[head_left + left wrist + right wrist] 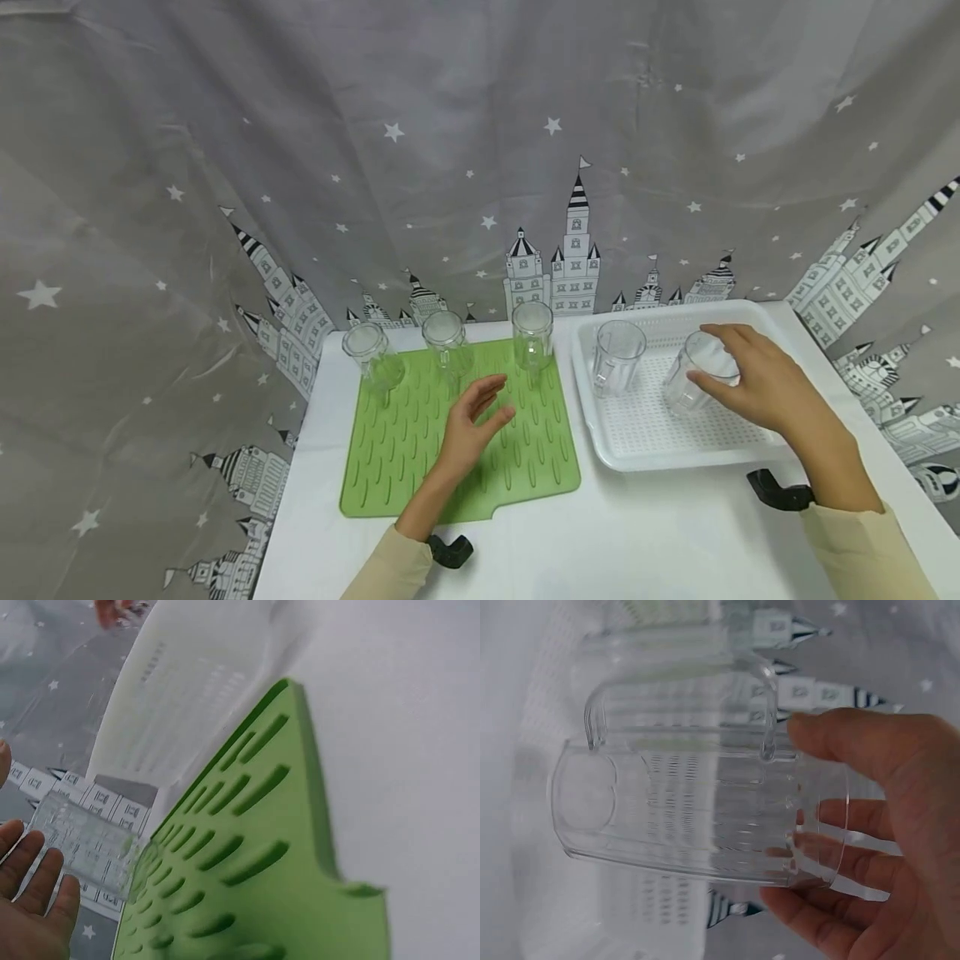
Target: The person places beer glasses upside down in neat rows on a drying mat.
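My right hand (772, 383) grips a clear glass mug (686, 387) near its rim, over the right part of the white tray (622, 460). In the right wrist view the thumb is at one side of that mug and the fingers curl round the other; the mug's handle (682, 679) faces the thumb side. Another clear glass mug (618, 358) stands upright in the tray, to the left. My left hand (467, 429) hovers above the green ridged mat (390, 467), holding nothing, its fingers relaxed and apart.
Along the mat's far edge, three glass mugs stand upside down: a left mug (372, 354), a middle mug (447, 342) and a right mug (532, 333). Behind the white table (570, 550) hangs a grey curtain (450, 208) with castles and stars.
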`<action>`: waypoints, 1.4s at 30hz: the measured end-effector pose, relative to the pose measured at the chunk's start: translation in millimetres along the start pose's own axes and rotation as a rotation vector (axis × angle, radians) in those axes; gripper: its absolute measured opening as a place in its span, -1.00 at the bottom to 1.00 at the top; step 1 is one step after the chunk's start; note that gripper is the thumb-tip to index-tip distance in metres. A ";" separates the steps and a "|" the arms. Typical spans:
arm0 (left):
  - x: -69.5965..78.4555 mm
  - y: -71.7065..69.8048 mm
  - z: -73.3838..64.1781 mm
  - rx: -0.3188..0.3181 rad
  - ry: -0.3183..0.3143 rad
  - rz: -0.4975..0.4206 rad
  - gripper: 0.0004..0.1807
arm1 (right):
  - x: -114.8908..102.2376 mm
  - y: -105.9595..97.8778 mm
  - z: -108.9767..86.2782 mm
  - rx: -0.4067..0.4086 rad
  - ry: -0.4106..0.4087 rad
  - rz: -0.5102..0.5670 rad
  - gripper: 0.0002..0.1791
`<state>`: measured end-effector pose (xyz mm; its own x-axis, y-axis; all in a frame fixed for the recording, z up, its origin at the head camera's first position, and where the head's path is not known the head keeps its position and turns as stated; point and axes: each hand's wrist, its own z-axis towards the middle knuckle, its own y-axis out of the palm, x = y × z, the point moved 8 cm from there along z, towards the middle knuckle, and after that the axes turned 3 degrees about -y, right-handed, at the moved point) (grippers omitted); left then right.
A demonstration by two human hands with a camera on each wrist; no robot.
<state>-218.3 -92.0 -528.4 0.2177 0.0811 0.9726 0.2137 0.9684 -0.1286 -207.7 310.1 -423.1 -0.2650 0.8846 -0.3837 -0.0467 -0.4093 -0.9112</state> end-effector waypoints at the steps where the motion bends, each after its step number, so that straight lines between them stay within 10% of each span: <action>1: 0.4 2.7 -1.6 -0.008 0.001 -0.002 -0.40 | -5.9 -3.6 -1.4 0.012 -0.017 -0.003 -0.16; 13: 2.7 35.4 -15.9 -0.132 -0.022 -0.005 -0.37 | -75.8 -24.8 -12.4 0.114 -0.208 0.024 -0.22; 42: 16.8 85.2 -28.8 -0.265 0.024 0.103 -0.01 | -190.5 28.9 -7.2 0.076 -0.553 0.137 -0.22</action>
<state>-169.0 -15.0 -528.6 0.2733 0.1673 0.9473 0.4297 0.8598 -0.2758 -151.6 131.3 -377.4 -0.7373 0.5817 -0.3436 -0.0401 -0.5453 -0.8373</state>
